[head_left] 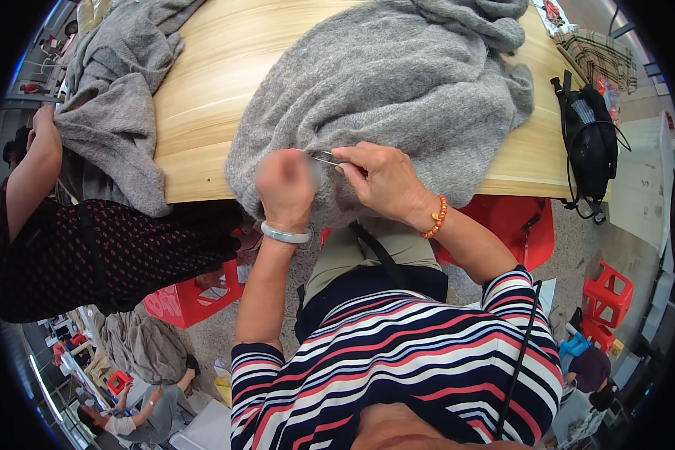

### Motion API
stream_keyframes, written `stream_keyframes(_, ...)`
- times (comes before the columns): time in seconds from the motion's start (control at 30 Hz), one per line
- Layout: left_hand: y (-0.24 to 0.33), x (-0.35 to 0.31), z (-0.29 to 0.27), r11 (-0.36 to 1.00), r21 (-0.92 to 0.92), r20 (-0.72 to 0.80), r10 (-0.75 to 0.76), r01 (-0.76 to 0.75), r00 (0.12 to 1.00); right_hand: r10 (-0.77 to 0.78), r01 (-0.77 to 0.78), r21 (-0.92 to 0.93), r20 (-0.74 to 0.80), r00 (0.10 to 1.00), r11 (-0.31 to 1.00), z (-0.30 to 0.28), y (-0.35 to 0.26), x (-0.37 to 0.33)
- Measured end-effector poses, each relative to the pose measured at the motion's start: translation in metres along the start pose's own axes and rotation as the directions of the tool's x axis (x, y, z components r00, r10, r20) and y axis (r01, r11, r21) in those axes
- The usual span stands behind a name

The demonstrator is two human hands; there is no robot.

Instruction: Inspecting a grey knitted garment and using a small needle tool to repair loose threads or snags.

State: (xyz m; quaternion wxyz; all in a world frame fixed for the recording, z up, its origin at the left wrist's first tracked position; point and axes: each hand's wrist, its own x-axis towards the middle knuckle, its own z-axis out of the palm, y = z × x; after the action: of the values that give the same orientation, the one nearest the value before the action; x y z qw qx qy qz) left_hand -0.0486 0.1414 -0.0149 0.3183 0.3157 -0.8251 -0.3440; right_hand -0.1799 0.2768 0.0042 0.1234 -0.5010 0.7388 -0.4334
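Striped in navy, white and coral, the wearer's shirt point(397, 367) lies nearest the camera, with a thin black cord point(520, 356) running down over one side of it. Beyond it, the right hand point(386, 180) pinches a slim metal tool point(326, 160) between thumb and fingers, its tips pointing toward the left hand point(286, 187). That left hand is curled up against the cloth, but a blurred patch covers its fingers, so I cannot tell how tightly they are closed or whether they have hold of anything. A pale bangle point(285, 234) circles the left wrist, an orange beaded bracelet point(436, 217) the right.

Both hands work at the near edge of a grey knit piece point(397, 82), which is heaped in folds on the wooden table point(210, 82) and hangs over its front edge toward the lap. Its bunched folds crowd close around the fingers.

Farther left, another grey knit point(120, 97) drapes over the table's edge, a neighbour's hand point(43, 120) beside it. At the table's right end sits a black bag point(589, 139), with checked cloth point(600, 56) beyond. Below the table's front edge, a red stool point(202, 292) stands left of the wearer and a red seat point(536, 232) right.
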Motion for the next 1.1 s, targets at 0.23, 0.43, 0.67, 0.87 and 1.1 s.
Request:
stream_keyframes(0.23, 0.001, 0.004, -0.01, 0.997, 0.047, -0.016, -0.056, 0.057, 0.998, 0.251, -0.327, 0.339, 0.249, 0.935, 0.882, 0.002, 0.002, 0.012)
stream_keyframes(0.43, -0.002, 0.0, 0.018, 0.952, 0.136, -0.067, 0.286, -0.275, 0.956, -0.103, 0.107, -0.106, 0.041, 0.994, 0.989, -0.011, -0.002, 0.003)
stream_keyframes(0.67, -0.003, -0.011, 0.012, 0.999, -0.048, -0.12, 0.007, -0.013, 0.993, 0.055, -0.126, 0.208, 0.316, 0.947, 0.97, -0.015, 0.036, 0.014)
stream_keyframes(0.87, -0.004, -0.007, 0.018, 1.0, -0.005, -0.08, -0.002, 0.002, 0.997, 0.163, -0.301, 0.363, 0.364, 0.917, 0.882, -0.014, 0.05, 0.013)
stream_keyframes(1.1, -0.007, -0.009, 0.014, 0.997, -0.071, -0.03, -0.004, 0.002, 1.0, 0.154, -0.274, 0.355, 0.33, 0.931, 0.894, -0.011, 0.04, 0.003)
